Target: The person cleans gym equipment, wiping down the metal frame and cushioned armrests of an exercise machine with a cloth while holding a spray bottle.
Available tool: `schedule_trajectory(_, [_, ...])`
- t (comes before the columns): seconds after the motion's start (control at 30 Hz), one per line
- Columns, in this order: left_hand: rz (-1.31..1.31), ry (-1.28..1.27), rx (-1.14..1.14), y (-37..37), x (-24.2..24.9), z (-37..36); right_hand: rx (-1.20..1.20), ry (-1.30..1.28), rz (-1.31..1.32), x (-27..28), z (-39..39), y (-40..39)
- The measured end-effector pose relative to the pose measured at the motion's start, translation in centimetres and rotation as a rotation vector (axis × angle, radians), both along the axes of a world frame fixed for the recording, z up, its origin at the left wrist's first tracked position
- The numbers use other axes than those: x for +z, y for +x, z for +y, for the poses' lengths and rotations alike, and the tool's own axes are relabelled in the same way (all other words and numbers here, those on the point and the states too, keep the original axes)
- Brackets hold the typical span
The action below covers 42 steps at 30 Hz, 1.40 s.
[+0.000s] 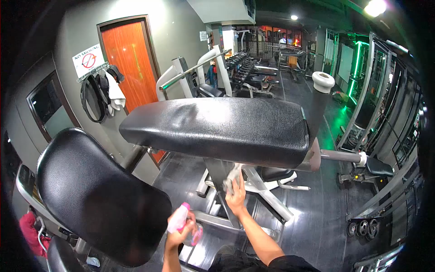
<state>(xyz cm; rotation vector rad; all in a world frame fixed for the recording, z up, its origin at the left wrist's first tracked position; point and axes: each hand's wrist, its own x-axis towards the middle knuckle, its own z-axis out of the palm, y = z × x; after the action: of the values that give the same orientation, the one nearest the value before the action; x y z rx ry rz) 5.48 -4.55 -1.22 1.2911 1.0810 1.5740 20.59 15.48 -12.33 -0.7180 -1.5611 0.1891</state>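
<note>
So the left hand (180, 233) has its fingers wrapped around a spray bottle (182, 223), low in the shot just beside the big black seat pad (95, 195). The bottle's long axis runs tilted, bottom toward the lower right, pink nozzle end pointing up and to the left toward that pad. The lower half of the bottle is mostly buried behind the fingers, so I can't make out how full it is.

The right hand (236, 196) is up higher, fingers pressing a pale cloth (232, 177) against the grey metal post (222, 181) that carries the wide black arm pad (217, 129). The cloth is bunched up and sits right in the shadow under the pad, so its shape is hard to read, and part of it is hidden behind the hand.

The arm pad lies long ways left to right across the middle, and it blocks the top of the post completely. The white frame legs (267, 195) spread out on the dark floor (317, 217) beneath. The person's body is cut off at the bottom edge, just forearms and a dark sleeve (290, 264).
</note>
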Motion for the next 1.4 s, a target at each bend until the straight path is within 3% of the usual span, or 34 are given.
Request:
schedule_trajectory(0.07, [0.025,0.017,-0.031,1.3,-0.7,-0.8,-0.035,-0.102,-0.108,-3.8,-1.5,1.3])
schedule_trajectory(0.17, [0.162,0.018,-0.099,2.6,-0.9,-1.5,0.095,-0.518,-0.151,-8.8,-4.5,4.5])
schedule_trajectory(0.2, [0.1,-0.009,-0.115,3.1,-1.3,-1.7,0.049,-0.458,-0.125,-11.1,-4.6,5.1])
schedule_trajectory(0.23, [0.038,-0.032,-0.133,3.4,-1.7,-1.8,0.164,-1.067,0.093,-14.4,-4.7,5.8])
schedule_trajectory(0.4, [0.146,-0.067,-0.054,3.2,-3.7,-1.7,0.118,-0.99,0.265,-13.8,-5.5,10.0])
schedule_trajectory(0.5, [0.037,-0.126,-0.048,3.5,-3.4,-1.7,0.059,-0.766,0.315,-8.2,-4.0,8.7])
schedule_trajectory(0.57, [0.009,-0.138,-0.049,3.8,-3.1,-1.7,0.177,-0.762,0.405,-2.8,-3.3,7.1])
schedule_trajectory(0.63, [0.107,-0.141,-0.03,3.7,-3.4,-1.8,0.111,-0.266,0.231,2.0,-2.4,4.9])
schedule_trajectory(0.7, [0.108,-0.109,-0.048,3.7,-3.5,-1.7,0.127,-0.005,0.012,4.0,-0.8,2.8])
schedule_trajectory(0.9, [0.036,-0.094,-0.066,4.3,-2.5,-2.0,-0.013,-0.011,0.052,-3.7,-0.4,0.1])
schedule_trajectory(1.03, [0.002,-0.085,-0.051,4.3,-3.0,-2.1,0.033,-0.608,-0.046,-14.5,-5.3,4.7])
schedule_trajectory(1.17, [0.083,-0.068,-0.073,4.2,-2.8,-2.4,0.196,-0.908,0.383,-21.6,-5.8,8.9])
schedule_trajectory(1.2, [0.15,-0.051,-0.053,3.9,-3.5,-2.3,0.066,-0.847,0.255,-15.8,-6.1,9.2])
schedule_trajectory(1.3, [-0.029,-0.114,-0.048,4.8,-1.5,-2.3,-0.09,-0.738,0.341,-9.3,-3.8,7.3])
schedule_trajectory(1.37, [0.113,-0.074,-0.049,4.5,-2.1,-1.9,0.1,-0.7,0.465,-1.8,-3.7,5.6])
schedule_trajectory(1.4, [0.098,-0.064,-0.055,4.5,-2.1,-2.0,0.052,-0.557,0.427,-0.5,-3.1,4.2])
